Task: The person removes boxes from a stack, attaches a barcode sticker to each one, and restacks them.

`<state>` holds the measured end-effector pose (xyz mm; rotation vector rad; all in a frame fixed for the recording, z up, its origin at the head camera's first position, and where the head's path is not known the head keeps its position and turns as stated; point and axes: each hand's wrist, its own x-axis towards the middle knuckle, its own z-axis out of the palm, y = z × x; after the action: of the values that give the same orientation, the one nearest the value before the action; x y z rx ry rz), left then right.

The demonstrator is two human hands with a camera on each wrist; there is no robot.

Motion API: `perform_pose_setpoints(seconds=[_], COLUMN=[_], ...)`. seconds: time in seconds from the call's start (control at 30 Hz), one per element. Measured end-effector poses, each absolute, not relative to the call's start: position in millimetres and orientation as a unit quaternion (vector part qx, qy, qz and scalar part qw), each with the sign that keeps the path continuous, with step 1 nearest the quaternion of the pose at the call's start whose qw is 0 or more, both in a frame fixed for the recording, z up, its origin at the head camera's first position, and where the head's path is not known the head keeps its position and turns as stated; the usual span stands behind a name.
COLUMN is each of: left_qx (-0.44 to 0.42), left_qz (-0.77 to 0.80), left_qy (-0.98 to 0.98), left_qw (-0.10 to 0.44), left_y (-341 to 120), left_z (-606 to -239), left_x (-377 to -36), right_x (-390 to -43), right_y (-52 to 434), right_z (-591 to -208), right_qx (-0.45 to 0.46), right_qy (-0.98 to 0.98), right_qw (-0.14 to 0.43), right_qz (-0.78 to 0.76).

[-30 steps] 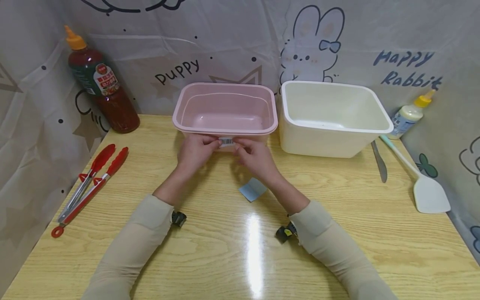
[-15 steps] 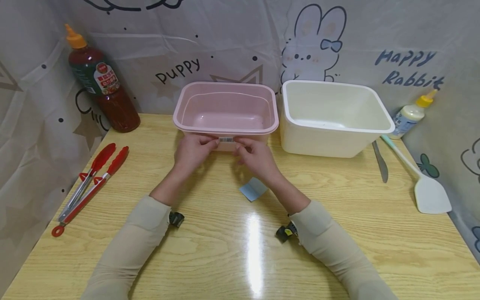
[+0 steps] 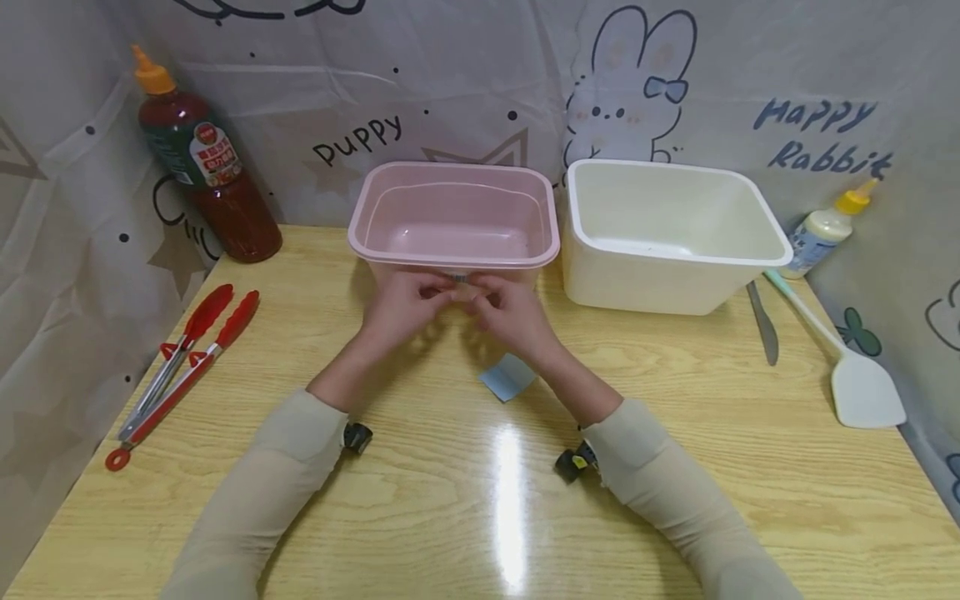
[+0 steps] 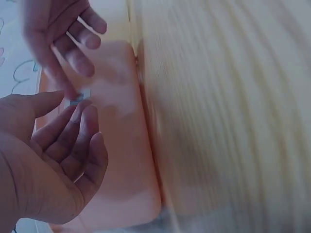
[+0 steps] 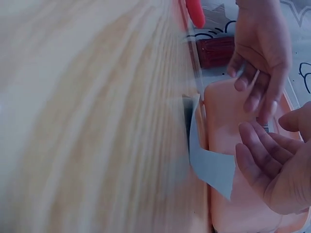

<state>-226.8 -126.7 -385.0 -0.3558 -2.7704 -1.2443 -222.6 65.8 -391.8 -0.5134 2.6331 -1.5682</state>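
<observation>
Barcode sticker (image 4: 80,98) lay on the near outer wall of the pink plastic tub (image 3: 453,208), partly covered. Left hand (image 3: 402,308) and right hand (image 3: 515,314) met at it from either side, their fingers relaxed and slightly bent, clenched on nothing, the tips over the sticker. Just nearer on the wood-grain tabletop (image 3: 427,500) was a creased light-blue paper piece (image 3: 507,377). To the right stood a cream bin (image 3: 637,283), then a grey knife (image 3: 763,327), a white spatula (image 3: 866,392) and a yellow-capped squeeze bottle (image 3: 816,240). Well to the left were red-tipped tongs (image 3: 168,404) and, farther back, a red sauce bottle (image 3: 234,208).
</observation>
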Motion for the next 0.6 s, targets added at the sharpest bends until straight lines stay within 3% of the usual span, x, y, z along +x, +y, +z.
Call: perform_pose_setpoints(seconds=[0.13, 0.37, 0.6], left_qx=[-0.143, -0.129, -0.147], left_qz=[-0.432, -0.408, -0.401], left_qy=[-0.889, -0.902, -0.904], left_qw=[0.044, 0.061, 0.005], left_y=[-123.1, -130.5, -124.7], left_z=[-384.2, -378.7, -382.5], left_x=[-228.1, -227.1, -228.4], right_x=[-224.4, -223.3, -221.8], right_y=[64.1, 73.4, 71.9], right_z=[-392.3, -388.5, -386.7], right_qx=[-0.193, -0.165, -0.200], right_qy=[0.852, 0.870, 0.864], right_qw=[0.012, 0.030, 0.066], right_qz=[-0.487, -0.464, -0.457])
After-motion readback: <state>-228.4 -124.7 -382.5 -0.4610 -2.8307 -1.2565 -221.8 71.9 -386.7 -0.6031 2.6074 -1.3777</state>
